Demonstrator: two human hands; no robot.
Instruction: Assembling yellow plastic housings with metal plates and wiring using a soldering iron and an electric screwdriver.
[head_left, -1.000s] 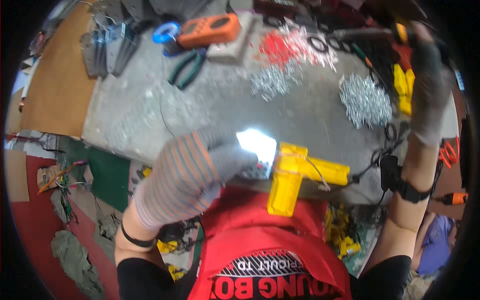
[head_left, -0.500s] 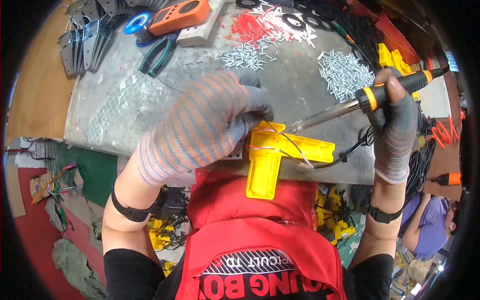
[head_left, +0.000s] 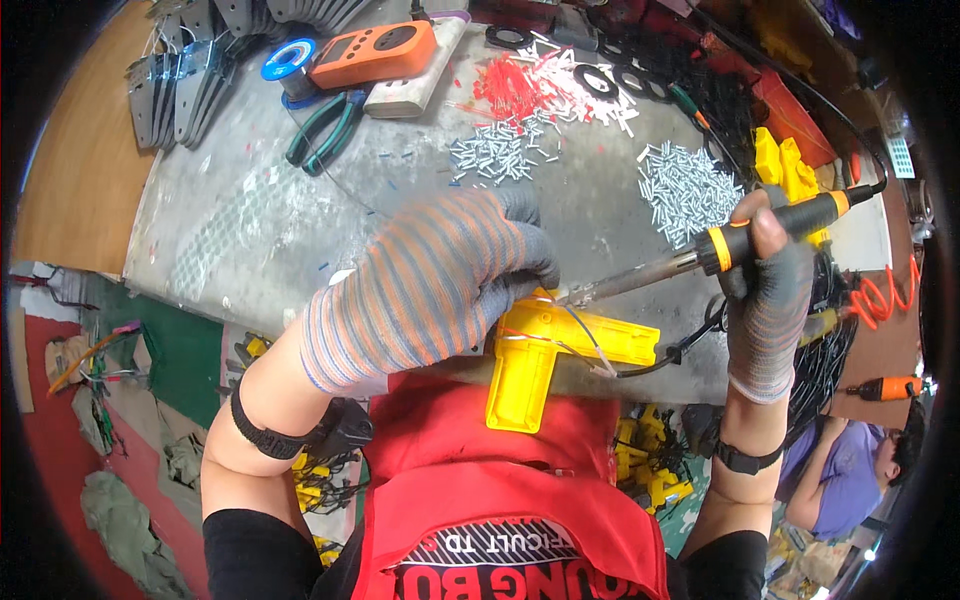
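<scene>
My left hand (head_left: 440, 275), in a striped knit glove, is closed with its fingertips at the top end of a yellow plastic housing (head_left: 522, 385). This T-shaped half shell has its hollow side up and juts over the bench edge above my lap. Thin wires run across the shell and join a black cable (head_left: 690, 343) at its right arm. My right hand (head_left: 768, 310), gloved with bare fingertips, is closed around the black and orange handle of a soldering iron (head_left: 640, 277). The iron's tip reaches the shell's top end beside my left fingertips; exact contact is hard to see.
Across the metal bench (head_left: 250, 220) lie screw piles (head_left: 688, 195), red and white small parts (head_left: 510, 85), green-handled pliers (head_left: 328, 132), a solder spool (head_left: 288, 62) and an orange meter-like device (head_left: 375, 52). More yellow housings (head_left: 780, 160) stand at right. Another person (head_left: 850, 470) sits at lower right.
The iron's tip has moved left, closer to my left fingertips and the shell's top end. The whole view has shifted a little. Both hands keep their hold.
</scene>
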